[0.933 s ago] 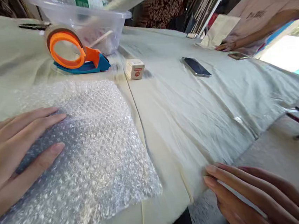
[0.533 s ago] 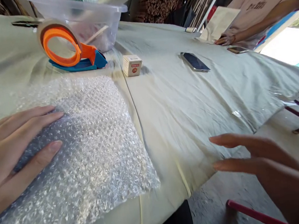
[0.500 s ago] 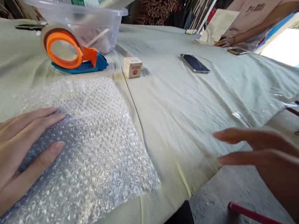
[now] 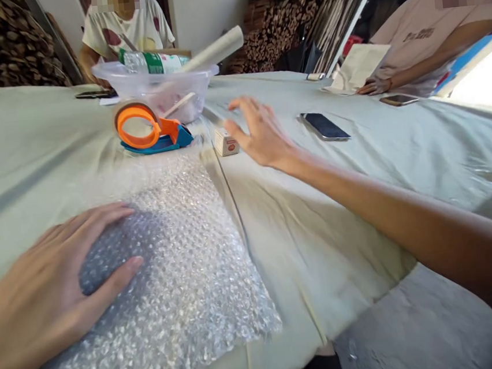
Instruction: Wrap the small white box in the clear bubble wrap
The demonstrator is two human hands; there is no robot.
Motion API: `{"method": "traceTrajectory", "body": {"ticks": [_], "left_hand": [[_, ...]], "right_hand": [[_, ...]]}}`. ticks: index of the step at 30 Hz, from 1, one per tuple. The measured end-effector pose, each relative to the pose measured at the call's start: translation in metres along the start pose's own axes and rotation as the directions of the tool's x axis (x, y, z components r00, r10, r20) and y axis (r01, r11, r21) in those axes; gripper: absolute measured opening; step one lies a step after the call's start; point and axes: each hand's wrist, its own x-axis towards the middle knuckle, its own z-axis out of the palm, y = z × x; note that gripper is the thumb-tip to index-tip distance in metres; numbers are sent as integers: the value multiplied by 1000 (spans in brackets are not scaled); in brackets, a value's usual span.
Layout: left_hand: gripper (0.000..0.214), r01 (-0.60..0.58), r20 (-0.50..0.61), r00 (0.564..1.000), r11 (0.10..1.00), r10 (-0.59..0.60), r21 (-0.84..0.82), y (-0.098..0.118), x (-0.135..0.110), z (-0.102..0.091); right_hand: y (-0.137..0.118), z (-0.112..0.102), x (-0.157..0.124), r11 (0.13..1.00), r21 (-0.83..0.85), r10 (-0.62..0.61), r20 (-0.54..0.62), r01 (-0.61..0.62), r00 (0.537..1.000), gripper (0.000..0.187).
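A sheet of clear bubble wrap (image 4: 192,259) lies flat on the cloth-covered table. On its left part rests my left hand (image 4: 71,271), fingers stretched and thumb apart, gripping nothing. My right hand (image 4: 258,128) is stretched out across the table with its fingers apart, above and just right of a small printed cardboard box (image 4: 226,144). The fingers partly cover the box; whether they touch it I cannot tell. Left of the box stands an orange and blue tape dispenser (image 4: 154,135) with a roll of tape.
Behind the dispenser is a clear plastic tub (image 4: 158,88) holding a green-labelled bottle (image 4: 151,61) and a white roll (image 4: 215,48). A smartphone (image 4: 325,126) lies to the right. Two people sit across the table; one person's hand (image 4: 373,86) is by a paper sheet (image 4: 360,66).
My right hand has moved from the lower right, forward and left to the small box. My left hand stays on the bubble wrap. The view has tilted up, showing another person at the back.
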Motion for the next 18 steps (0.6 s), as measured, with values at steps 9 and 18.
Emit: {"method": "traceTrajectory", "body": {"ticks": [9,18], "left_hand": [[53,-154,-4,988,987,154,-48,-6,6,-21],[65,-177,62,982,984,178,-33,-2,11,-32]], "right_hand": [[19,28,-14,989,124,-82,40,77,996,50],[19,24,-14,961,224,155,51,-162,987,61]]}}
